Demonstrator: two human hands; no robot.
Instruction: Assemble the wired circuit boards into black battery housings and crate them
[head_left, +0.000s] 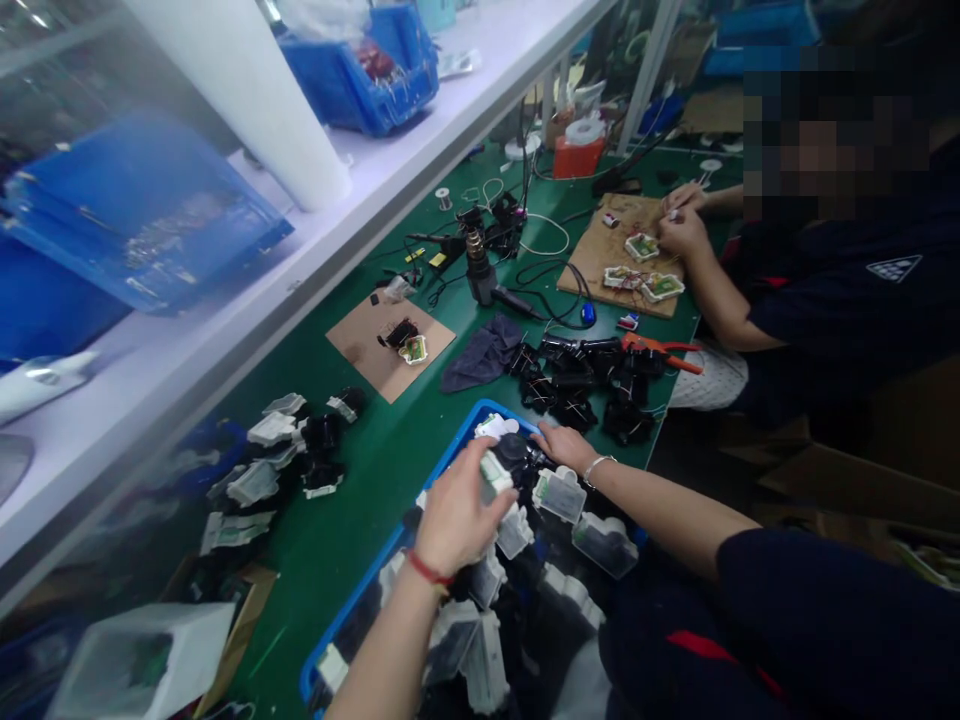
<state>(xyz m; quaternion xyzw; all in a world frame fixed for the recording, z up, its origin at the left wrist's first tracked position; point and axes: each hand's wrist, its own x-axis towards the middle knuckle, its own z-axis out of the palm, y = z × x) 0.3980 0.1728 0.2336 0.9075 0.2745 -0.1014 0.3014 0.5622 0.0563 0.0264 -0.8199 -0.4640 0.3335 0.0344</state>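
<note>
A blue tray (450, 455) at the near edge of the green table holds several white and black plastic housings. My left hand (457, 510), with a red string at the wrist, is closed around one white housing (493, 472) over the tray. My right hand (562, 445), wearing a silver bracelet, lies palm down with fingers curled on a black part (514, 450) at the tray's far end. Another clear-lidded housing (559, 493) sits just below my right wrist.
More housings (274, 460) are piled at left, black parts (577, 385) beyond the tray. A dark cloth (484, 352), cardboard pad (390, 345), soldering stand (480, 265) and cables lie mid-table. A co-worker's hands (679, 225) work at a wooden board (615, 255). Blue bins (142, 215) sit on the white shelf.
</note>
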